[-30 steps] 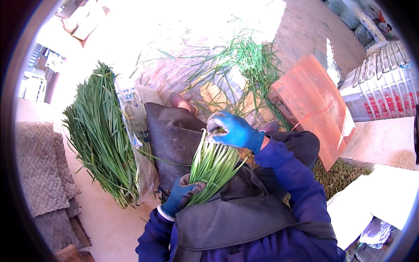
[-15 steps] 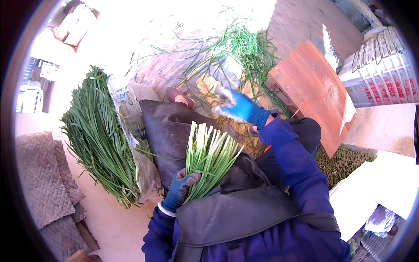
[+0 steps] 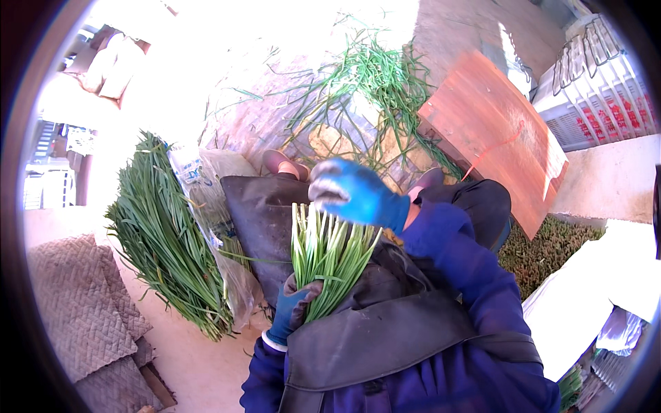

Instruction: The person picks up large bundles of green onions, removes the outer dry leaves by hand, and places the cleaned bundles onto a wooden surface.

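Note:
A bunch of garlic chives [image 3: 330, 251], with pale cut ends pointing away from me, rests over my dark apron [image 3: 375, 337]. My left hand [image 3: 295, 306], in a blue glove with a dark palm, is closed round the lower part of this bunch. My right hand [image 3: 358, 195], also gloved in blue, hovers over the far, pale ends. Its fingers look bent but are smeared by motion, and whether they touch the stalks or hold anything is unclear. One long green leaf sticks out leftward from the bunch.
A large heap of green chives [image 3: 165, 234] lies left on clear plastic sheeting [image 3: 237, 289]. Loose leaves [image 3: 379, 76] are scattered ahead. At right stand a tilted reddish wooden board [image 3: 492, 138] and a white plastic crate [image 3: 595, 89]. Woven mats [image 3: 79, 303] lie at lower left.
My right hand has come left and nearer, from beyond the bunch to above its pale ends, and its fingers look more bent. My left hand keeps its hold. The view has shifted slightly.

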Available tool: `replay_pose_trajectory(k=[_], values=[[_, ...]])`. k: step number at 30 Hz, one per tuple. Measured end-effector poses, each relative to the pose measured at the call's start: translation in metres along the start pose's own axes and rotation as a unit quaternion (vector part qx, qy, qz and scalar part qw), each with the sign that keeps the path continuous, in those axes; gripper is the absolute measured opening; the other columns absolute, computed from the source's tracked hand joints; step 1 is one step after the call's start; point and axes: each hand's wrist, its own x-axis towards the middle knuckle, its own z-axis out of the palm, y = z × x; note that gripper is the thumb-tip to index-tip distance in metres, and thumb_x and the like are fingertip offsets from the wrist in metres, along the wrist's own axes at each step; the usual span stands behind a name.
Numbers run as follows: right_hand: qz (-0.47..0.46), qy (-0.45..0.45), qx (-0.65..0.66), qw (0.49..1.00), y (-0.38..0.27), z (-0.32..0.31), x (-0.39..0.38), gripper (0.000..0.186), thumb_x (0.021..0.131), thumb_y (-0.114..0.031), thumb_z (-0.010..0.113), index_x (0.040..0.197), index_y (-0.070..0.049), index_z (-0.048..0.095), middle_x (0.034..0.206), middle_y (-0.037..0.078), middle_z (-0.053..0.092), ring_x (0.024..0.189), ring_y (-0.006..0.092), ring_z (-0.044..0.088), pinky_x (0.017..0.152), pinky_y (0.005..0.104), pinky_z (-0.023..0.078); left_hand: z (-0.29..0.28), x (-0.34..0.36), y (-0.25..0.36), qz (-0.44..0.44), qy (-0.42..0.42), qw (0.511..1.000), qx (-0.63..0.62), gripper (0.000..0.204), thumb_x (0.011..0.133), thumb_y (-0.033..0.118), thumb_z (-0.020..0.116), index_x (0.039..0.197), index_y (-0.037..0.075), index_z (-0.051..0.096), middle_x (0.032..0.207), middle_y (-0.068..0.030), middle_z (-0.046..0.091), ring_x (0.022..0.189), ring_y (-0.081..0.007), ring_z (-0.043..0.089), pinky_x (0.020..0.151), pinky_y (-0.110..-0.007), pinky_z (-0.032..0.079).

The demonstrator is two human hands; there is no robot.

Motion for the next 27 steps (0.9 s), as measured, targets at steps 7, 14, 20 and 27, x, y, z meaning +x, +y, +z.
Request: replay_pose_trajectory(k=[7, 14, 20, 27], values=[[-0.04, -0.037, -0.178, 0.983, -0.016, 0.029, -0.013, 0.051, 0.065, -0.042, 0.069, 0.101, -0.006, 0.062, 0.134, 0.019, 0.044, 0.11, 0.0341, 0.048, 0.086, 0.0477, 0.04, 0.002, -0.001, 0.004, -0.016, 0.03, 0.993, 0.115, 0.032, 0.083, 0.003, 0.066, 0.113, 0.001, 0.056, 0.102, -0.0052, 0.064, 0.087, -0.01, 0.06, 0.077, -0.024, 0.049], [-0.075, -0.142, -0.06, 0.985, 0.016, 0.067, -0.025, 0.032, 0.068, -0.032, 0.068, 0.09, -0.009, 0.064, 0.114, 0.018, 0.05, 0.105, 0.0353, 0.05, 0.082, 0.046, 0.043, -0.042, 0.024, -0.036, 0.0, -0.024, 0.982, 0.19, 0.031, 0.081, 0.005, 0.066, 0.111, 0.003, 0.06, 0.091, -0.0058, 0.064, 0.074, -0.0139, 0.058, 0.064, -0.027, 0.047], [-0.036, -0.129, -0.162, 0.978, 0.045, 0.073, -0.04, 0.013, 0.072, -0.019, 0.062, 0.074, -0.007, 0.058, 0.079, 0.012, 0.057, 0.075, 0.0318, 0.058, 0.062, 0.0435, 0.047, -0.057, 0.031, -0.034, -0.033, -0.052, 0.986, 0.158, 0.027, 0.081, 0.004, 0.065, 0.108, 0.002, 0.062, 0.093, -0.0063, 0.066, 0.077, -0.014, 0.06, 0.066, -0.027, 0.049], [0.213, -0.132, 0.023, 0.968, 0.117, 0.009, -0.036, 0.037, 0.083, -0.034, 0.063, 0.101, -0.002, 0.059, 0.09, 0.016, 0.061, 0.081, 0.0312, 0.06, 0.069, 0.0417, 0.048, -0.052, 0.031, -0.035, -0.029, -0.008, 0.98, 0.195, 0.029, 0.083, 0.011, 0.064, 0.11, 0.001, 0.06, 0.098, -0.0108, 0.064, 0.086, -0.0217, 0.06, 0.075, -0.035, 0.05]])
